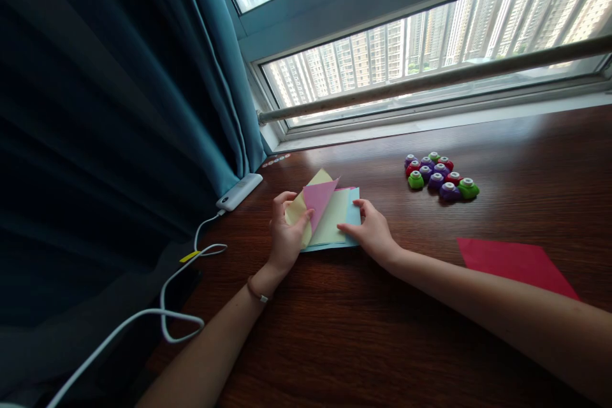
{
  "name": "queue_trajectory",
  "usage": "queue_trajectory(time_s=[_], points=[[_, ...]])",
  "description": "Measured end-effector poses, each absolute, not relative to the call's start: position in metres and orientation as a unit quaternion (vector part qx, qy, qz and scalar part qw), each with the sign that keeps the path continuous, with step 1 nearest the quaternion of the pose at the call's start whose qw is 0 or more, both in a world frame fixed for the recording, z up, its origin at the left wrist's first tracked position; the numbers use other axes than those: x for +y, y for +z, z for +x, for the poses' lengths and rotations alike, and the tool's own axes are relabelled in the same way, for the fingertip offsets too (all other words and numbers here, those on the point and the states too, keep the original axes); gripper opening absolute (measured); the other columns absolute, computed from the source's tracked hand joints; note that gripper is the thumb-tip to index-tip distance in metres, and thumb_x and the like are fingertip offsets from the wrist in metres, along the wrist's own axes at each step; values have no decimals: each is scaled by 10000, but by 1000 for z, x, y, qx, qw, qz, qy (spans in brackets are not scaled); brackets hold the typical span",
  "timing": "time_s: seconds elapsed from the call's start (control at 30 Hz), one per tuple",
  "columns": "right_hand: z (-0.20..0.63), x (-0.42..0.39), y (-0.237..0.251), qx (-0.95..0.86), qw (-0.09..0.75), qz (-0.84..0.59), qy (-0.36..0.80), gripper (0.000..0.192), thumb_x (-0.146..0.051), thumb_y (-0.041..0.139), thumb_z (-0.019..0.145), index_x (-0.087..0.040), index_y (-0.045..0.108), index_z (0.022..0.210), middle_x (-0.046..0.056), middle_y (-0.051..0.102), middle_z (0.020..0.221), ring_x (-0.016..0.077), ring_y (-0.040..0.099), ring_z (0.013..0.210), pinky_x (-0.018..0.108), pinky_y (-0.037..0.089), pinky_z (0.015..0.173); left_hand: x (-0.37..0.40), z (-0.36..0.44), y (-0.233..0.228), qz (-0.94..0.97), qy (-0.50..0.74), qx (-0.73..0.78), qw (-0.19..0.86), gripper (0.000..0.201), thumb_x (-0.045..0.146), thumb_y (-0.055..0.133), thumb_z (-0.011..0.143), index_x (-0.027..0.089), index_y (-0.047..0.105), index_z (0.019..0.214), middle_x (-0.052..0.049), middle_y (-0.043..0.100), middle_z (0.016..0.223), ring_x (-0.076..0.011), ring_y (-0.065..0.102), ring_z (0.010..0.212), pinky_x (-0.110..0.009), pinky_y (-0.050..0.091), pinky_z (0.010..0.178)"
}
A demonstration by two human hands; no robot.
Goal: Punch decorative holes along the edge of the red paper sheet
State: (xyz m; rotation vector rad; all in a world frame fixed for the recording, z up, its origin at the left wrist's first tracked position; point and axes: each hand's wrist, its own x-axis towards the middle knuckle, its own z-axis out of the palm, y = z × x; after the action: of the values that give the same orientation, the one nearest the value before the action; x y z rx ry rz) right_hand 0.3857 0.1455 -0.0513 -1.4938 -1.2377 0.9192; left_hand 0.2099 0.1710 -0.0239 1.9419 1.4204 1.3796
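A small stack of coloured paper sheets (333,223), pale yellow and light blue, lies between my hands on the dark wooden table. My left hand (287,229) pinches the lifted left part of the upper sheets, a pink sheet (319,196) and a yellow sheet (297,206), with the thumb on top and the fingers behind. These sheets curl up over the stack. At the right edge my right hand (370,229) grips the light blue and yellow sheets, its thumb lying on top and its fingers at the far side.
A red sheet of paper (516,261) lies to the right, partly behind my right forearm. Several purple, red and green capped pieces (437,177) stand at the back right. A white power strip (240,192) with a white cable (165,306) lies left, beside the blue curtain (205,76).
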Motion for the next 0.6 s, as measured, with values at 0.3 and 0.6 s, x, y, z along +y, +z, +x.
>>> queue_trajectory(time_s=[0.3, 0.6], points=[[388, 149, -58, -523, 459, -588, 412, 723, -133, 701, 561, -50, 460, 1238, 152, 578, 1153, 238, 551, 1019, 338, 410, 910, 183, 208, -37, 727, 376, 498, 287, 316, 325, 750, 621, 174, 634, 875, -31, 644, 850, -214, 600, 789, -296, 459, 722], [387, 152, -63, -514, 480, -570, 425, 747, -139, 698, 551, -39, 448, 1248, 149, 585, 1129, 239, 569, 986, 334, 456, 857, 175, 211, -37, 759, 365, 477, 251, 163, 340, 650, 716, 178, 663, 717, -23, 649, 818, -193, 582, 817, -286, 418, 778]])
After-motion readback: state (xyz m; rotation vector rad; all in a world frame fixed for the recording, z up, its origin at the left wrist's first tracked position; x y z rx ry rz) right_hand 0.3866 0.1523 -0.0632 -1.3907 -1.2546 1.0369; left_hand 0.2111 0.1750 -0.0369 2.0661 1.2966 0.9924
